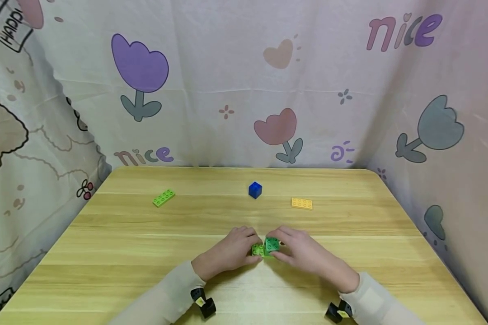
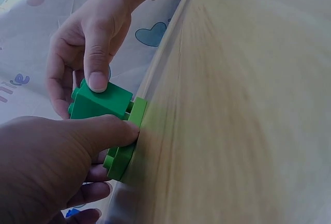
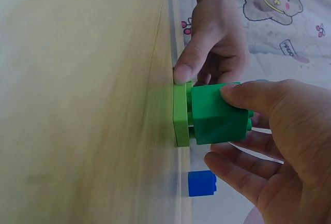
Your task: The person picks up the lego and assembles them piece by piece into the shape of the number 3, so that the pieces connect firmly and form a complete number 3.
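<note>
On the table near its front, my left hand [image 1: 233, 249] pinches a flat light green toy brick [image 1: 257, 249] between thumb and fingers at its left end. Opposite it, my right hand [image 1: 302, 250] holds a taller dark green block [image 1: 271, 244] over the right end of that flat brick. In the right wrist view the dark green block [image 3: 217, 114] shows its studs facing away from the flat light green brick [image 3: 180, 115]. A narrow gap with the flat brick's studs shows between the two.
Farther back on the table [image 1: 211, 212] lie a second flat light green brick [image 1: 164, 197] at the left, a blue block [image 1: 255, 190] in the middle and a flat yellow brick [image 1: 302, 203] at the right. Behind the table hangs a printed cloth [image 1: 211, 58].
</note>
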{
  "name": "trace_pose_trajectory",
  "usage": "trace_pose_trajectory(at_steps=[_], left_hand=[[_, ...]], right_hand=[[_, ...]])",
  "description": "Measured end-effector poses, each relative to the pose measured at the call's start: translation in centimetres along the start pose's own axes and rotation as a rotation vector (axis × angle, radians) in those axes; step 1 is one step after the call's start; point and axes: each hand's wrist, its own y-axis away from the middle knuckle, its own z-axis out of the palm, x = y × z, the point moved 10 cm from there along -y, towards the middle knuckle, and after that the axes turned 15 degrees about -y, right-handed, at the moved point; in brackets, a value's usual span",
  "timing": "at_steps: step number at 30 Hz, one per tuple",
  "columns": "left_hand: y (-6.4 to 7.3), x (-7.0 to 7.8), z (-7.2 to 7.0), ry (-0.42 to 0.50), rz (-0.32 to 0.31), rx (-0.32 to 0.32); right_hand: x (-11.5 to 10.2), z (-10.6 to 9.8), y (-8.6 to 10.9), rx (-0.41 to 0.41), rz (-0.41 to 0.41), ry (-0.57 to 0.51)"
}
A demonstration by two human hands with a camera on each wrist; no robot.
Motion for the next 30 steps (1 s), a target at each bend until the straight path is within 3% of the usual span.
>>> trace_pose_trajectory(at_steps=[19, 30], left_hand=[[0.04, -0.01, 0.19, -0.011, 0.011, 0.017], [-0.02, -0.05, 0.18, -0.004, 0.006, 0.005]], right_hand=[[0.36, -0.07, -0.51, -0.042, 0.064, -0.093], [0.03, 0.18, -0.5, -0.013, 0.059, -0.03]])
